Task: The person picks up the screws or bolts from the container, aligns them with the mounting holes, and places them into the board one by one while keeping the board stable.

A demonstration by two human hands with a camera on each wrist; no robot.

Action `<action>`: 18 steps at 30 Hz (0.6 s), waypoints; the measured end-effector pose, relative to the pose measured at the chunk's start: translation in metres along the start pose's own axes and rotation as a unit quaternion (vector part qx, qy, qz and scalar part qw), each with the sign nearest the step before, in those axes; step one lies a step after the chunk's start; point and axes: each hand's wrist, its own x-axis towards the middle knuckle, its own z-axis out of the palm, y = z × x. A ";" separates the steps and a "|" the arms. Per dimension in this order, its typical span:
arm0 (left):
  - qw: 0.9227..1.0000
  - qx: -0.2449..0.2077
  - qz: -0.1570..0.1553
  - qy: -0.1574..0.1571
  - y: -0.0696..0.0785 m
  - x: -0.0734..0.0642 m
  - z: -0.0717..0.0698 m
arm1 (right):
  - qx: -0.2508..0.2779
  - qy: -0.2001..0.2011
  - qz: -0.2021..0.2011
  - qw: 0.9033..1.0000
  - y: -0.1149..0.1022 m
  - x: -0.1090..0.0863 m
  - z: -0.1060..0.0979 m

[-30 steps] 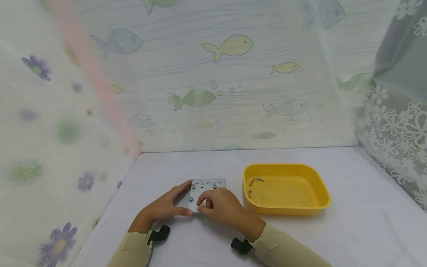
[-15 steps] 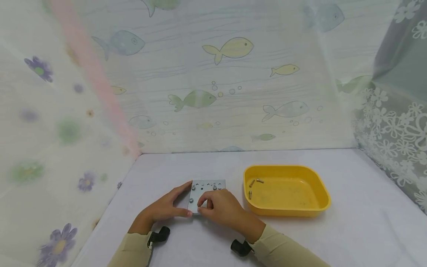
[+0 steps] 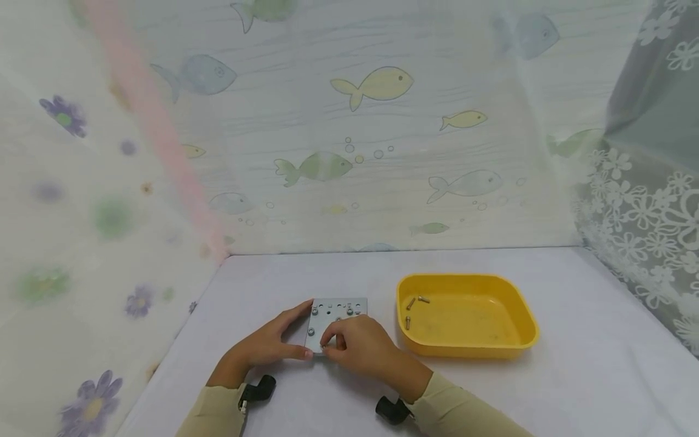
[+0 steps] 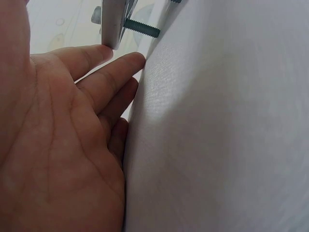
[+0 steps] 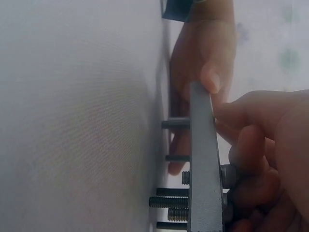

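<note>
A flat grey metal plate (image 3: 326,321) with drilled holes stands raised off the white table, several screws set through it. In the right wrist view, threaded shanks (image 5: 169,202) stick out below the plate. My left hand (image 3: 262,346) holds its left side, thumb at the near corner and index finger at the far corner. In the left wrist view the index fingertip (image 4: 107,51) touches the plate's edge. My right hand (image 3: 363,346) pinches a small screw at the plate's near left part, between thumb and index finger. Its fingers hide most of that screw and the plate's near right area.
Right of the plate stands a yellow tray (image 3: 469,351) with a few loose screws (image 3: 408,323) at its left end. Fish-patterned curtain (image 3: 382,182) hangs behind the table, flowered curtains at both sides. A black wrist camera (image 3: 392,411) sits below my right wrist.
The head view has tilted up slightly. My right fingers have shifted a little at the pinched screw, and another screw head shows beside the knuckles. My left hand keeps its place on the plate.
</note>
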 end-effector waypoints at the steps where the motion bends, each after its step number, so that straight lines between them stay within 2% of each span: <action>1: 1.000 -0.002 0.000 0.000 0.000 0.000 0.000 | 0.003 -0.001 0.000 1.000 0.000 0.000 0.000; 9: 1.000 -0.005 0.003 -0.007 0.003 -0.001 0.001 | 0.059 -0.001 0.010 0.998 -0.002 -0.003 -0.011; 13: 1.000 0.002 -0.004 -0.003 0.007 -0.003 0.000 | 0.059 0.011 -0.011 0.998 -0.005 -0.003 -0.021; 18: 1.000 0.011 -0.008 -0.001 0.009 -0.005 -0.003 | 0.051 0.002 -0.030 0.998 -0.005 -0.002 -0.041</action>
